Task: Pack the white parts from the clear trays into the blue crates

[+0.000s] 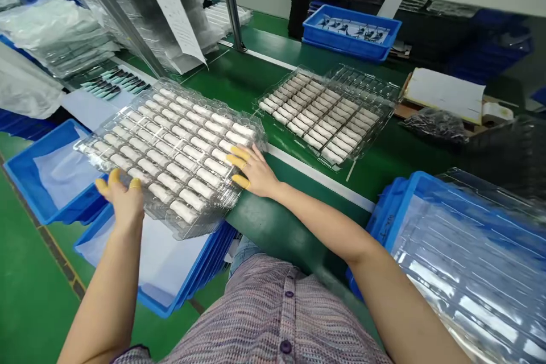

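A stack of clear plastic trays (187,151), its top tray filled with rows of white rolled pieces, sits tilted at the left edge of the bench. Yellow finger cots cover several of my fingertips. My left hand (121,199) grips the near left edge of the stack, its thumb hidden or hard to make out. On the right side, my right hand (258,173) holds the edge with its fingers resting over the tray's rim. Another clear tray (319,116) with similar white pieces lies flat on the green bench to the right, apart from both hands.
Blue bins (55,173) with white sheets stand at the lower left, near a stack of blue trays (170,273). A blue tray of small dark parts (352,31) is at the back. Clear empty trays (473,273) fill a bin at right. A metal post (232,8) rises behind.
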`<state>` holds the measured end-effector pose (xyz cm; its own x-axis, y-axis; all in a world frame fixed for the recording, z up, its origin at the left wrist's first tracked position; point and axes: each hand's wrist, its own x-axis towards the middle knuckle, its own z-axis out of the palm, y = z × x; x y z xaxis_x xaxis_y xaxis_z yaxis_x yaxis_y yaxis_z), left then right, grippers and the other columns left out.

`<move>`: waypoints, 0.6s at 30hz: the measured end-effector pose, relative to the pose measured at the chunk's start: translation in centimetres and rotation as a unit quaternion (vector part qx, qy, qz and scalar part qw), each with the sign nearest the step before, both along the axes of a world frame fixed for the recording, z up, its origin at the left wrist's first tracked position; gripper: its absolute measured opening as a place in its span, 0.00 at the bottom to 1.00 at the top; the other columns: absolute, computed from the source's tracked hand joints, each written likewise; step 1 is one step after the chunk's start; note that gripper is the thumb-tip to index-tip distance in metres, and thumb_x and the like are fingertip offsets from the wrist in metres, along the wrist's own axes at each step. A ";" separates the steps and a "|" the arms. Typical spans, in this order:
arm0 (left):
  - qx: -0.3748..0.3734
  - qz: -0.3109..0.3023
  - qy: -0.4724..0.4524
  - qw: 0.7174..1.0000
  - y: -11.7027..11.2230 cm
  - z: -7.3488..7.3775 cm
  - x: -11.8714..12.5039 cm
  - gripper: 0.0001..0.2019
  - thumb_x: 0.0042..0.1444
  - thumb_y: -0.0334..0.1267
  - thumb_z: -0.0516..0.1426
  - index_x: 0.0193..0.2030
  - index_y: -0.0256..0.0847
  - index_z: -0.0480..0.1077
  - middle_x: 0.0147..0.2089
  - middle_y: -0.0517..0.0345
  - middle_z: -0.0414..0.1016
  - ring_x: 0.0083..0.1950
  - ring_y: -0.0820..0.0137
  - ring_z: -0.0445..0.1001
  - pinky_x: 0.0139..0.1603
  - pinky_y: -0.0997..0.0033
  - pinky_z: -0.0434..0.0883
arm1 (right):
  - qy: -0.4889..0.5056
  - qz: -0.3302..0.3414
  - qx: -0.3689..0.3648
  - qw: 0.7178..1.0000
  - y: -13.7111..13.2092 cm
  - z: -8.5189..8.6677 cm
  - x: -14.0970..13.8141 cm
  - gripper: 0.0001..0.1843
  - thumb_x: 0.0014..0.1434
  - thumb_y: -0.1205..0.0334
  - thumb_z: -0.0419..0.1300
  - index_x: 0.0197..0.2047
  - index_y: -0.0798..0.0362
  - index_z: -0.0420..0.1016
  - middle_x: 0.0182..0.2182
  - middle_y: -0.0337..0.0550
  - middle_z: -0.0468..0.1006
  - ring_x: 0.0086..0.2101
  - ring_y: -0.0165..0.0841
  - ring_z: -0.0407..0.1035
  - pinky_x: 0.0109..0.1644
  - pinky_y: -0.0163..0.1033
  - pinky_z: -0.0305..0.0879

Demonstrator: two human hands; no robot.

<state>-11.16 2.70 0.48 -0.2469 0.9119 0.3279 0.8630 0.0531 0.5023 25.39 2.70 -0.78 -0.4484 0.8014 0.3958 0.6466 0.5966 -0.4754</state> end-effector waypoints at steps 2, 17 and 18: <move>-0.014 0.062 0.020 0.998 0.1 1.0 1.0 0.39 0.61 0.65 0.54 0.72 0.45 0.55 0.82 0.42 0.41 0.81 0.34 0.42 0.75 0.20 0.43 | 0.077 -0.089 0.001 0.993 1.6 -0.2 1.3 0.29 0.72 0.58 0.52 0.74 0.45 0.63 0.73 0.48 0.63 0.73 0.45 0.54 0.79 0.58 0.48; -0.036 -0.440 0.051 0.896 11.1 4.0 17.5 0.38 0.66 0.63 0.48 0.74 0.40 0.59 0.78 0.33 0.56 0.81 0.45 0.50 0.77 0.38 0.49 | 0.368 -0.152 -0.203 0.894 8.8 -0.8 5.1 0.17 0.63 0.65 0.62 0.55 0.54 0.79 0.51 0.48 0.79 0.38 0.32 0.78 0.51 0.41 0.75; -0.034 -0.446 0.057 0.892 11.5 4.1 18.6 0.39 0.66 0.64 0.48 0.75 0.40 0.59 0.78 0.33 0.55 0.81 0.45 0.50 0.77 0.38 0.48 | 0.398 -0.153 -0.225 0.876 8.8 -0.7 4.8 0.16 0.63 0.65 0.62 0.54 0.54 0.78 0.52 0.47 0.80 0.38 0.32 0.78 0.50 0.41 0.76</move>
